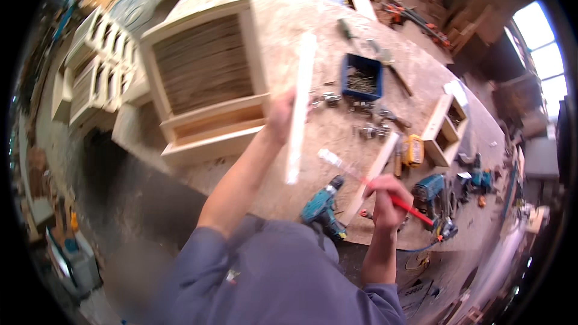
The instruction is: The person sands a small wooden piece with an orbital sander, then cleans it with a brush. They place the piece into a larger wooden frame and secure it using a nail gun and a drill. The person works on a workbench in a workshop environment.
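A long, pale wooden strip [300,108] stands nearly upright in the view over the workbench, with my left hand [282,117] closed round its middle. My left fingers are partly hidden behind it. Lower right, my right hand [388,195] grips a slim red tool [415,212] with a pale, shiny far end pointing toward the strip; blur hides its exact kind. Beneath that hand a narrow wooden batten [374,171] lies on the bench. A teal cordless drill [322,204] rests just left of my right hand.
A wooden frame with a dark slatted panel [205,60] stands at left on the workbench [283,18]. Beyond my hands are a blue box of screws [362,78], a hammer [394,72], a yellow container [412,150], a small wooden box [442,132] and another teal power tool [429,188].
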The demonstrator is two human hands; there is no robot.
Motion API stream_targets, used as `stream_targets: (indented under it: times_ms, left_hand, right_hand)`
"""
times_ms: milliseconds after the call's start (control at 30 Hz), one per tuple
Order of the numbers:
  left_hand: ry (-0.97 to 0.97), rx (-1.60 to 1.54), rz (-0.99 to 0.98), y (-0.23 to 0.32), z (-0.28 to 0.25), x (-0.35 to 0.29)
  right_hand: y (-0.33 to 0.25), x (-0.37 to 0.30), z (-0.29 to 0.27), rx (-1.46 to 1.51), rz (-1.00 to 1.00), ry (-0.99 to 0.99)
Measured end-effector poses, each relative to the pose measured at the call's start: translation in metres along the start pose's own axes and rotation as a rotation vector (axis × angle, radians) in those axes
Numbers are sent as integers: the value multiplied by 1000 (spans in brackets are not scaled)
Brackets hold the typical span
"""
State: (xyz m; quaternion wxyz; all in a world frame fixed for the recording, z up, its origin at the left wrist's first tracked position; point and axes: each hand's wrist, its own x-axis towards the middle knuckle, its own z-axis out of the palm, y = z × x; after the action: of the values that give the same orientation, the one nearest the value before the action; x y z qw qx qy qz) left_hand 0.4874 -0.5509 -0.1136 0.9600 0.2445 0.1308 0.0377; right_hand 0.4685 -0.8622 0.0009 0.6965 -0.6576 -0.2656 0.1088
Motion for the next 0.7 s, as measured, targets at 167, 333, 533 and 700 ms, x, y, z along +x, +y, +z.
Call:
stream_targets:
  times_ms: [167,333,533,700]
  left_hand:
    - [219,510,80,15,45,-57]
    - [340,778,57,27,22,-122]
    - [693,1165,83,55,-12,-201]
    - [966,1486,138,95,-16,-241]
  right_hand:
    - [80,99,-88,-86,46,695]
    - [153,216,-143,-88,78,685]
    - [263,340,-190,-466,238,363]
    - [232,300,-132,-951,400,-153]
